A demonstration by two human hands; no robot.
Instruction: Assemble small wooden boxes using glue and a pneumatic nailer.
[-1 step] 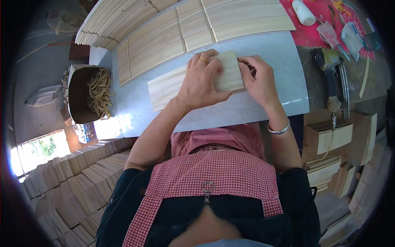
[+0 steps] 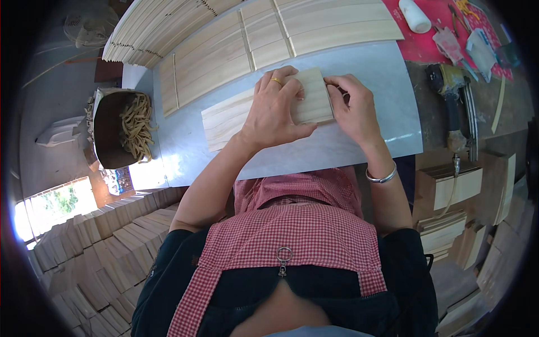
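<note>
A short pale wooden board (image 2: 227, 121) lies slightly aslant on the grey-white tabletop (image 2: 370, 143) in front of me. My left hand (image 2: 274, 109), with a gold ring, presses across the middle of it, fingers bent on top and thumb at the near edge. At the board's right end, my right hand (image 2: 355, 106) is closed, thumb and fingers pinched against the end edge. Whether a small piece sits inside that pinch is hidden. Just beyond the board lies a wide grooved wooden panel (image 2: 216, 48).
Thin wooden panels (image 2: 151, 28) are stacked at the far left. A bin (image 2: 109, 132) of wood strips stands left of the table. On the right lie a nail gun (image 2: 452, 106) with a hose and a red cloth (image 2: 401, 50) bearing a white bottle (image 2: 414, 17). Wood blocks (image 2: 106, 253) fill the lower left.
</note>
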